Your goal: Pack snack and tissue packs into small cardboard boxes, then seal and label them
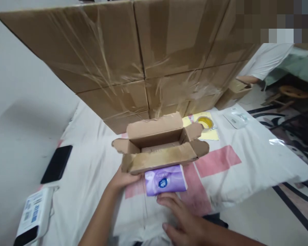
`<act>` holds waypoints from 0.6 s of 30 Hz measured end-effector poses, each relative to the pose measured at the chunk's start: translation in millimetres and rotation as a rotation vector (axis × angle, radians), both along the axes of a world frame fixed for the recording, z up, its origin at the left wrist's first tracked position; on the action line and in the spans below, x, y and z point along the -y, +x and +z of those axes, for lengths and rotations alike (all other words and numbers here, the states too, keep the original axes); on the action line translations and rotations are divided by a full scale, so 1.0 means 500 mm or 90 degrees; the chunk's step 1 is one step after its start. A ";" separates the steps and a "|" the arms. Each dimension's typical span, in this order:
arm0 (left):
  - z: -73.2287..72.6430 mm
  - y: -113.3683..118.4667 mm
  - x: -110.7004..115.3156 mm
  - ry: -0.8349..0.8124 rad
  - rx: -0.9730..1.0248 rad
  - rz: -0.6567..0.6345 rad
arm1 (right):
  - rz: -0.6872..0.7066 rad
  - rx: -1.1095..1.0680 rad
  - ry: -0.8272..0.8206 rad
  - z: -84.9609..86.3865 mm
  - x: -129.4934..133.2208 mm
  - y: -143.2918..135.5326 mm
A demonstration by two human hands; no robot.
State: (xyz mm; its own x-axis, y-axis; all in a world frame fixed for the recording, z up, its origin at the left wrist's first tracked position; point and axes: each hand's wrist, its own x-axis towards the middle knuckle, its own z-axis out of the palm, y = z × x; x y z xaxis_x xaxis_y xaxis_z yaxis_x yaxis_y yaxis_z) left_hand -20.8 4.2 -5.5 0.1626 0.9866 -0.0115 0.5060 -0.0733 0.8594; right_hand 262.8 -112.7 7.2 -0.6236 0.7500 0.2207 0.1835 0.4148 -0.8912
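A small cardboard box [159, 159] stands on the cloth-covered surface with its flaps spread outward; the part of its inside that shows holds nothing. Against its front side is a purple soft pack [154, 184] with a blue round logo, seemingly tissues. My left hand [123, 178] grips the box at its lower left front corner, the thumb along the front and the other fingers mostly hidden by the box and flap. My right hand [181, 215] is open, fingers apart, with the fingertips at the lower edge of the purple pack.
Behind the box rises a wall of taped cartons [123, 54]. A tape roll [205, 123] lies on a yellow sheet [212, 135]. At left are a black phone [56, 164] and a white device [34, 212]. A person's white sleeve [269, 59] and another carton [233, 94] are at right.
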 end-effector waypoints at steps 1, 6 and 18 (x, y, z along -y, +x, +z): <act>-0.003 0.013 -0.013 0.000 0.008 -0.008 | -0.019 0.018 0.001 0.008 -0.003 0.005; 0.004 0.008 -0.015 0.037 0.030 -0.004 | -0.021 0.028 0.252 0.121 -0.053 0.044; 0.306 0.134 -0.025 0.391 -0.559 -0.197 | 0.085 0.510 0.332 0.151 -0.167 0.045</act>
